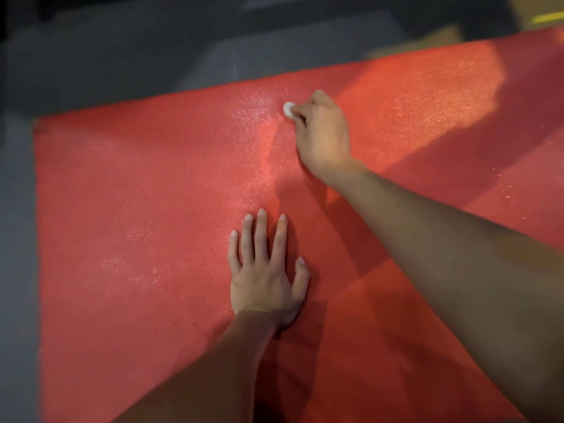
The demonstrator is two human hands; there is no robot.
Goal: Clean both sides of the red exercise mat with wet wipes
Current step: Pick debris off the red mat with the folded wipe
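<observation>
The big red foam exercise mat [137, 209] lies flat and fills most of the picture, from the lower edge up to a slanted far edge that runs from the middle left to the upper right. Its top is bumpy and it shines with tiny sparkles in the middle, near the top, and in a patch at the lower left. A band of bright light falls across the mat at the upper right.

A small white scrunched-up wet wipe [288, 110] sits on the mat in the upper middle of the picture, right by the shiny part. The right hand [323, 132] holds it. The fingers are curled tight around the wipe, and only a little round bit of white sticks out on the left side of the fist. The right arm comes in from the lower right corner.

The left hand [264, 270] lies flat on the mat in the middle of the picture, a bit below the other hand. Its fingers are straight and spread a little, and they hold nothing. The left arm comes up from the bottom edge.

Around the mat is a dark grey floor [106, 62], seen at the top and down the left side. At the top right corner there is something brown and blurry with a yellow stripe [549, 18]; I cannot tell what it is.
</observation>
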